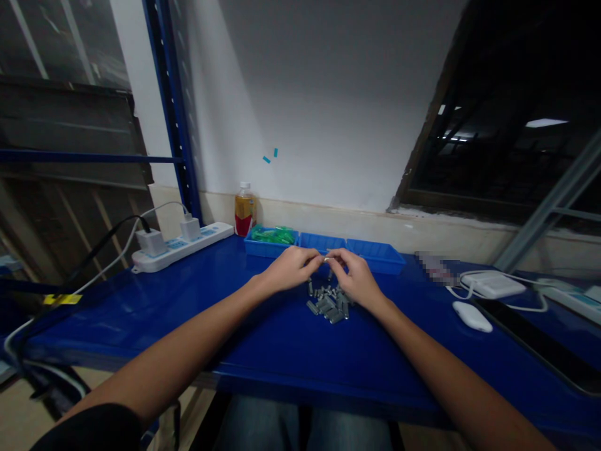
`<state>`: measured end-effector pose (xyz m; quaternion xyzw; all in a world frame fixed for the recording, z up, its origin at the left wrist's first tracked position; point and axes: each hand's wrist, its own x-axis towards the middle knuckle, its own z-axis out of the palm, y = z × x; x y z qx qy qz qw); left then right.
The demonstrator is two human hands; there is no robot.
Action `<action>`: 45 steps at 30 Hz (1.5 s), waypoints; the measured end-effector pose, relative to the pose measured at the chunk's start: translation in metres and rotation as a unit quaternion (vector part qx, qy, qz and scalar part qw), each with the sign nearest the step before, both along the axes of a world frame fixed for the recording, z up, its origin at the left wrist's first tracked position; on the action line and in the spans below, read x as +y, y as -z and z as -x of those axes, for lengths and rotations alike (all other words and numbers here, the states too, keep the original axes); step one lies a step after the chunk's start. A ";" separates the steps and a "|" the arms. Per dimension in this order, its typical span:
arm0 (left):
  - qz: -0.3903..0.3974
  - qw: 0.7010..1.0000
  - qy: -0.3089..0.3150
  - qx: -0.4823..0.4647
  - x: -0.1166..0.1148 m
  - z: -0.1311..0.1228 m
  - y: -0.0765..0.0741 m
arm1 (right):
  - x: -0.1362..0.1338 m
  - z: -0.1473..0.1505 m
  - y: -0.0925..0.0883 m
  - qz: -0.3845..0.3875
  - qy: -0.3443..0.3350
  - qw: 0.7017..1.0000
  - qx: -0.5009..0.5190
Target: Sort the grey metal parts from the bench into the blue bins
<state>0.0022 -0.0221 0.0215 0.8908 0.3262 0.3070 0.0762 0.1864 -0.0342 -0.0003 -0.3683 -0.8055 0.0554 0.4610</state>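
The left hand [297,265] and right hand [353,274] pinch a small shiny piece [327,259] between them, above the grey pile [330,306] on the blue table [277,351]; it looks light, stiff, slick, best gripped by its ends.

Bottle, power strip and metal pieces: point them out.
Bottle [243,211]: head view, middle of its side.
Power strip [182,247]: head view, middle of its top.
Metal pieces [330,305]: head view, middle of the pile.
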 end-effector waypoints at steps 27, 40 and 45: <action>-0.130 0.988 0.033 0.082 0.005 0.000 0.003 | 0.005 -0.003 0.003 0.065 0.061 0.996 -0.007; 0.089 0.992 0.052 -0.080 0.001 0.000 -0.005 | -0.001 -0.005 -0.004 0.084 -0.061 0.993 0.057; 0.177 0.975 0.081 -0.105 0.006 0.002 -0.005 | -0.001 -0.004 -0.005 0.094 -0.075 0.991 0.060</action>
